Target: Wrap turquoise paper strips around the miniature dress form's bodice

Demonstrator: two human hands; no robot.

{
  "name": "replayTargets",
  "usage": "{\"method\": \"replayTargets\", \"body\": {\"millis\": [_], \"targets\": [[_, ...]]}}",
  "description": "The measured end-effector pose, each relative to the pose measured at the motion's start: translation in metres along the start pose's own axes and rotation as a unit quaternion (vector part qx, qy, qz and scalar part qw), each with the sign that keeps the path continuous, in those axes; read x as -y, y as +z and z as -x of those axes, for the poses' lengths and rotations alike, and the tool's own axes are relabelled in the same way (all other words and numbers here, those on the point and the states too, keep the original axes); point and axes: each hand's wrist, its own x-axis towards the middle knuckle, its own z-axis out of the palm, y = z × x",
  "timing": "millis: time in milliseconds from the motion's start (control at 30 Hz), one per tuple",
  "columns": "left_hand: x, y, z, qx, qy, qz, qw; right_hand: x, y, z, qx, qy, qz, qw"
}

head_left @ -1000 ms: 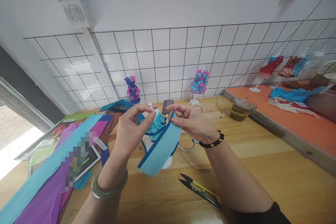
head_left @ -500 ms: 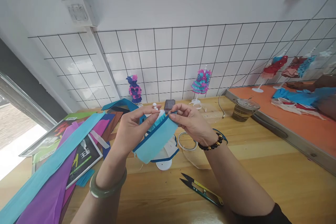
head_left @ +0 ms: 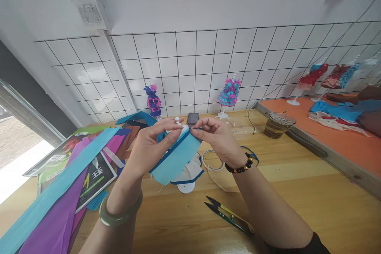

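Note:
A light blue strip with a dark blue edge (head_left: 177, 158) slants across a small white dress form, whose round base (head_left: 186, 187) rests on the wooden table. My right hand (head_left: 216, 139) pinches the strip's upper right corner between thumb and fingertips. My left hand (head_left: 151, 145) has its thumb and fingers around the form's top, touching the strip's upper edge. White cloth with a dark blue hem (head_left: 190, 171) shows under the strip. The form's white knob (head_left: 177, 120) pokes up behind my left fingers.
Yellow-handled snips (head_left: 229, 215) lie in front. Coloured fabric strips (head_left: 64, 178) cover magazines on the left. Behind are a phone (head_left: 193, 118) and two dressed forms. A lidded cup (head_left: 279, 124) stands right. Another person's hands are at the orange table (head_left: 333, 143).
My left fingers have shifted slightly over the form's top, and the strip now covers more of its front. My right hand keeps its pinch at the corner.

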Motion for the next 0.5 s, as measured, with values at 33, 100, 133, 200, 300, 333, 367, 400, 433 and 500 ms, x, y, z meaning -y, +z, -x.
{"method": "replayTargets", "body": {"millis": [33,100,133,200,300,333,367,400,433,500], "targets": [[-0.0001,-0.0005,0.0002,0.002,-0.006,0.002,1.000,0.0000,0.0005,-0.0001,-0.004,-0.001,0.000,1.000],[-0.0006,-0.0016,0.0009,0.006,-0.016,0.009,1.000,0.0007,0.0017,0.0001,-0.011,-0.004,0.002,1.000],[-0.0009,-0.0021,0.0011,0.007,-0.020,0.012,1.000,0.0013,0.0022,0.0003,-0.012,-0.005,0.004,1.000],[-0.0021,-0.0029,0.0015,0.006,-0.028,0.010,1.000,0.0027,0.0030,0.0008,-0.011,-0.007,0.008,1.000],[-0.0045,-0.0034,0.0016,0.003,-0.032,-0.005,0.999,0.0038,0.0031,0.0014,-0.004,-0.006,0.012,1.000],[-0.0053,-0.0034,0.0015,0.002,-0.031,-0.009,0.999,0.0039,0.0030,0.0015,-0.001,-0.006,0.014,1.000],[-0.0059,-0.0034,0.0014,0.003,-0.029,-0.011,1.000,0.0039,0.0029,0.0017,-0.001,-0.005,0.017,1.000],[-0.0062,-0.0033,0.0014,0.004,-0.027,-0.012,1.000,0.0038,0.0029,0.0018,-0.001,-0.005,0.021,1.000],[-0.0062,-0.0032,0.0013,0.006,-0.026,-0.012,1.000,0.0038,0.0029,0.0019,-0.002,-0.005,0.024,1.000],[-0.0057,-0.0029,0.0012,0.010,-0.023,-0.010,1.000,0.0038,0.0031,0.0022,-0.004,-0.005,0.025,1.000]]}}
